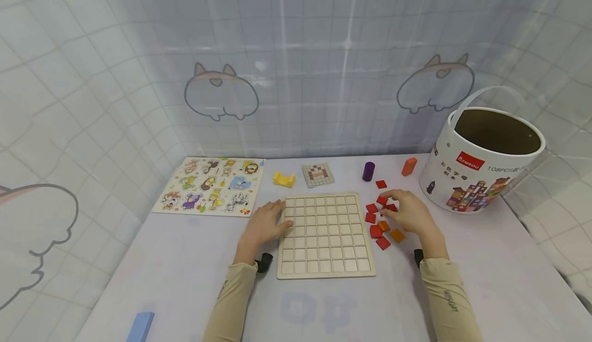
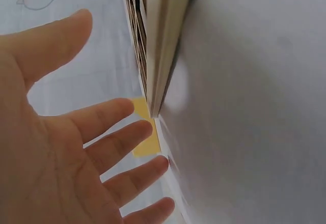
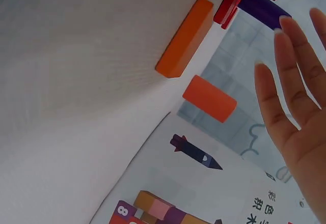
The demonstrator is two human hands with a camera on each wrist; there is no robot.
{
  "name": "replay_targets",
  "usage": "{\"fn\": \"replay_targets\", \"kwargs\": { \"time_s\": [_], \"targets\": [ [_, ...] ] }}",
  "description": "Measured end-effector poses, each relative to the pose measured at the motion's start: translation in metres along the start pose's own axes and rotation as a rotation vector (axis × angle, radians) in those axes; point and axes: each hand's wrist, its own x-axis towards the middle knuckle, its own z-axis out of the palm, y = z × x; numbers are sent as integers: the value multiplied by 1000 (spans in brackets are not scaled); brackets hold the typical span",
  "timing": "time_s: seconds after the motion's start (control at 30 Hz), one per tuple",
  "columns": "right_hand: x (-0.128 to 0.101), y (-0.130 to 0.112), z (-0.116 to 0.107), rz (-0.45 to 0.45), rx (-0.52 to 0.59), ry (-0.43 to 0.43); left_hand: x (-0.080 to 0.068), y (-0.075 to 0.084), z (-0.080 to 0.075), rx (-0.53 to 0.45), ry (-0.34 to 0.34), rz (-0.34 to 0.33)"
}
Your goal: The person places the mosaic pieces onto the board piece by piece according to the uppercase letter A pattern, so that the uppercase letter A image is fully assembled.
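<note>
A square wooden grid board (image 1: 326,275) lies in the middle of the table. My left hand (image 1: 263,225) rests at its upper left edge, thumb over the rim; in the left wrist view that hand's fingers (image 2: 109,119) are spread, palm bare. My right hand (image 1: 409,213) hovers over a loose group of red tiles (image 1: 376,231) and orange tiles (image 1: 396,235) along the board's right side. Its thumb and forefinger are apart above the tiles. In the right wrist view its other fingers (image 3: 298,76) are extended, and the thumb is out of frame.
A white bucket (image 1: 444,177) stands at the right. Behind the board are a yellow block (image 1: 284,179), a pattern card (image 1: 318,174), a purple cylinder (image 1: 368,171) and an orange-red block (image 1: 409,166). An animal puzzle board (image 1: 210,186) lies back left, a blue block (image 1: 140,326) front left.
</note>
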Motion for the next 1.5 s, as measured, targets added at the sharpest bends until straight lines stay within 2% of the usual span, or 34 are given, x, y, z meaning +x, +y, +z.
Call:
{"fn": "replay_targets", "kwargs": {
  "time_s": [0.4,0.8,1.13,1.5],
  "targets": [
    [4,3,6,3,40,-17,3,3,6,-53,-91,-32],
    [7,0,12,78,25,-62,7,4,8,-53,-117,-22],
    [2,7,5,119,-3,-78,8,7,6,-60,-132,-25],
    [6,-7,10,77,188,12,7,5,7,-65,-159,-42]
  ]
}}
